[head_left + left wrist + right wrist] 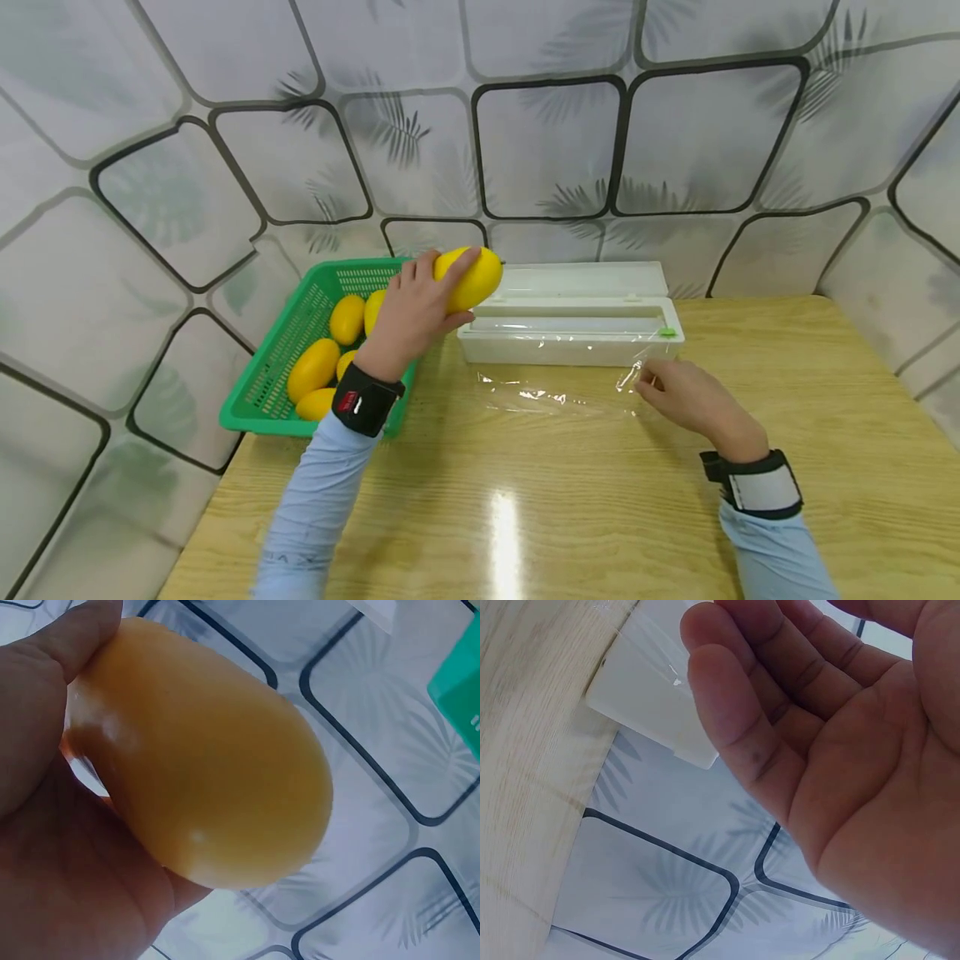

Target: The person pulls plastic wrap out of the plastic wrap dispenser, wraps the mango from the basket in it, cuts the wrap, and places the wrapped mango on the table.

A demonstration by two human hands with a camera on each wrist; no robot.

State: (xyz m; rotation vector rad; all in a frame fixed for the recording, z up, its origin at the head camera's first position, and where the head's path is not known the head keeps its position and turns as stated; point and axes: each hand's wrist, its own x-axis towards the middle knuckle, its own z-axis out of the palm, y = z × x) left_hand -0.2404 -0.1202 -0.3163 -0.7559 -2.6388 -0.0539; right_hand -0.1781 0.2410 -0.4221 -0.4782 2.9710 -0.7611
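Note:
My left hand (416, 312) grips a yellow mango (474, 279) above the back of the table, between the green basket and the white box. The mango (210, 765) fills the middle of the left wrist view, with thumb and fingers round it. Clear cling film (536, 396) runs out of the white cling film box (555, 350) and lies over its front onto the table. Beside the film's right edge is my right hand (686, 400), its fingers (731, 705) loosely curled. No held thing shows in its palm; the index fingertip is hidden.
A green basket (258, 423) with several mangoes (313, 368) stands at the left. The box's lid (585, 279) is raised against the patterned wall (555, 150), and a small green piece (667, 332) sits at its right end. The wooden table (600, 508) reaches toward the front.

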